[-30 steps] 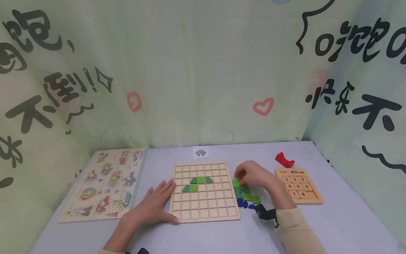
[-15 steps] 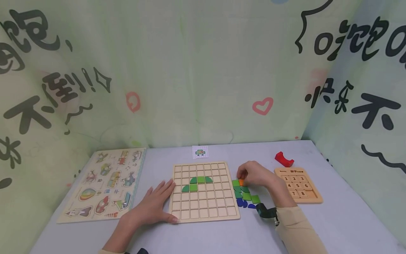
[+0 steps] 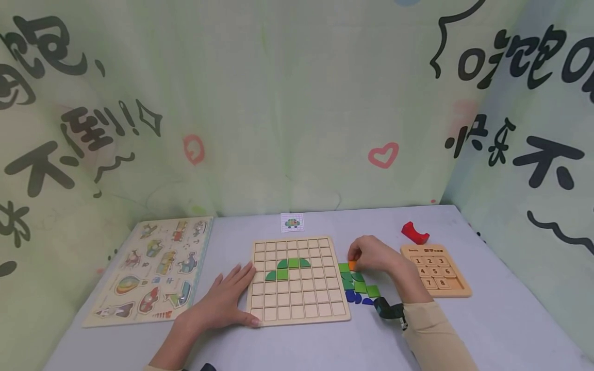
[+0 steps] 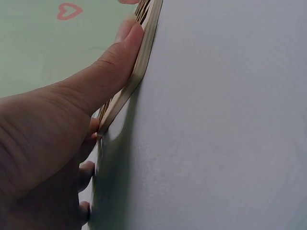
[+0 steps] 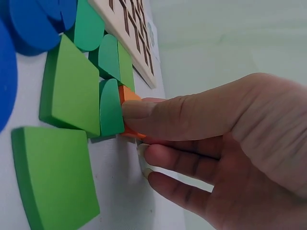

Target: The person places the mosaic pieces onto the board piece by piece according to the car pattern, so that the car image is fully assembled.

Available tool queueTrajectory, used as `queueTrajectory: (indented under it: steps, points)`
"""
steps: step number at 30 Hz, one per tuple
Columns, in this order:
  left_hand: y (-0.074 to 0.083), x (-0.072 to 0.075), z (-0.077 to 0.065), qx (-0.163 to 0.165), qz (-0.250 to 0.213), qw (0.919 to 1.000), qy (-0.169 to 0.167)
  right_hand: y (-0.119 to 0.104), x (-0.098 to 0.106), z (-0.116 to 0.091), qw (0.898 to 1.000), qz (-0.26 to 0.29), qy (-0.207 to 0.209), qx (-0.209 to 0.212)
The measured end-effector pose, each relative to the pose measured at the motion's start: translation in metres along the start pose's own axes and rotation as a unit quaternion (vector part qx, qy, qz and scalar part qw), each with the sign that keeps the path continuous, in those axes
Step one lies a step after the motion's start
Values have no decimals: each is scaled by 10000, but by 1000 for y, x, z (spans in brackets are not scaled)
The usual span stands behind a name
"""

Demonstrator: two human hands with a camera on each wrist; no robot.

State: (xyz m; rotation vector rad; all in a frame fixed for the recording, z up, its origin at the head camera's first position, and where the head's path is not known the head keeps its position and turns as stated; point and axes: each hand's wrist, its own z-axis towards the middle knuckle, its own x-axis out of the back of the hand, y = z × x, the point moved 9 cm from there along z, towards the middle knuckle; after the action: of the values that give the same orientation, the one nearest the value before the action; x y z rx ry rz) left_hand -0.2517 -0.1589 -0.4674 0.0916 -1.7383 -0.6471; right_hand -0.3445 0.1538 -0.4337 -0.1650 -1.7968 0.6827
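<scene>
Just off the right edge of a pale wooden square grid board [image 3: 308, 297], a small orange thick-sided block [image 5: 128, 94] sits on the white-covered table [image 3: 287, 350], among loose green and blue pieces. Right hand [image 3: 373, 253] has its grip closed on it: thumb over one face, opposing fingertip mostly hidden, the other fingers curled loosely. Left hand [image 3: 227, 296] lies flat with fingers spread along the board's left side, thumb at the near corner, grip relaxed and holding nothing. Risks, as judged: the dark-green rounded block [image 5: 111, 108] stands right against the orange one, so a sideways pull could drag or tip it; the thumb covers much of a small smooth face, so an uneven squeeze could let the block twist or slip. The black wrist device [image 3: 389, 310] is close to the blue rounded pieces [image 3: 351, 296], so a low sweep of the arm might knock them. A hard push from the left hand could slide the board. Orange block looks plain, bright, flat-faced, evenly coloured, no marks seen; full outline can't be told, thumb hides it. Five green pieces [image 3: 293, 263] lie in the board's upper-middle cells.
</scene>
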Motion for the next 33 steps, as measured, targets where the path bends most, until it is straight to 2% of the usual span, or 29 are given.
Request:
queueTrajectory:
  steps: [14, 20, 26, 33]
  points:
    - [0, -1, 0, 39, -7, 10000, -35, -4, 7, -3, 9994, 301, 153, -21]
    - [2, 0, 0, 12, -28, 10000, -34, -17, 10, -1, 9981, 418, 354, 268]
    - [3, 2, -1, -40, -60, 10000, -21, -33, 1, 4, 9963, 529, 278, 614]
    - [3, 2, -1, -36, -74, 10000, -27, -48, -13, 6, 9947, 757, 173, 672]
